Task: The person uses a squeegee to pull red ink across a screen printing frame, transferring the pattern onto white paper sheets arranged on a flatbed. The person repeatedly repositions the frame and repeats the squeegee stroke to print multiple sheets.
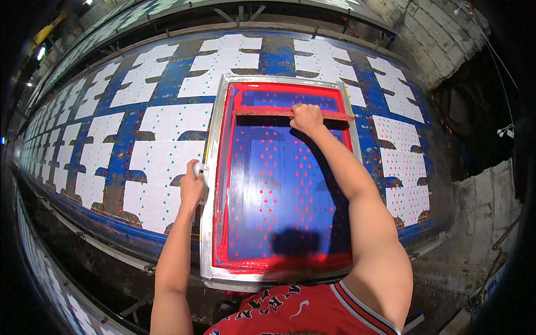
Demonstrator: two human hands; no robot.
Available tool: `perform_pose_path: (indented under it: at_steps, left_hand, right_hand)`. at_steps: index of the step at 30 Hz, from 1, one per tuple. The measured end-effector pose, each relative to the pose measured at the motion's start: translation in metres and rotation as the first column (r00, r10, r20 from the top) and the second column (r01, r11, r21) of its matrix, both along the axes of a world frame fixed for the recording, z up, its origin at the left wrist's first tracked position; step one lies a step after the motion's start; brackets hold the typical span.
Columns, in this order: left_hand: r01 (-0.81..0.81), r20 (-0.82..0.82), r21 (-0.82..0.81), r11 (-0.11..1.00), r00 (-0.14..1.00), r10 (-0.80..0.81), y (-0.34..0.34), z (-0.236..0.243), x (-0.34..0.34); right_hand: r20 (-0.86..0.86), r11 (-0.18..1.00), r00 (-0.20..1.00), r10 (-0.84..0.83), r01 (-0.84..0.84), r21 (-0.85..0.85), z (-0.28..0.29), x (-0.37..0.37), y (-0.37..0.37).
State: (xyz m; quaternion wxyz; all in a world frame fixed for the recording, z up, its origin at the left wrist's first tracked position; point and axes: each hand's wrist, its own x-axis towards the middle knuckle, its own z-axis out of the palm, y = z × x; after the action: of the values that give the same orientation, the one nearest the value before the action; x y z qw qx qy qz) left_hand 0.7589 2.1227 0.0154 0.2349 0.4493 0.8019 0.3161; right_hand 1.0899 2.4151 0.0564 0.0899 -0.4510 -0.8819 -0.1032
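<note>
A printing screen with a silver metal frame (pixel 209 234) lies on a long printing table, its blue mesh (pixel 282 190) dotted red and ringed with red ink. Near the screen's far end, my right hand (pixel 306 119) grips a red-stained squeegee (pixel 259 113) lying crosswise. My left hand (pixel 192 183) is closed on a small white handle (pixel 200 167) at the frame's left side. Beside the screen, white cut fabric pieces (pixel 162 159) carry green dots, and those on the right (pixel 399 145) carry pink or red dots.
The table's blue, ink-specked surface (pixel 279 56) runs far off to the left in rows of white pieces. Other long tables (pixel 33 262) run parallel nearby. Grey concrete (pixel 424 33) and hanging cables (pixel 497 67) are at the right. Metal rails (pixel 128 259) line the near edge.
</note>
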Motion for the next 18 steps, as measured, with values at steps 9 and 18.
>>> perform_pose_path:
  at_steps: [9,18]
  left_hand:
    - [-0.033,0.056,-0.004,0.999,0.998,0.034,0.000,0.004,0.003]
    - [-0.063,0.082,-0.039,0.997,0.994,0.066,0.002,0.004,0.003]
  right_hand:
    - [0.038,1.000,0.999,-0.028,0.028,-0.007,0.003,-0.016,0.066]
    - [0.011,0.999,0.999,0.034,-0.033,-0.027,0.015,0.000,0.050]
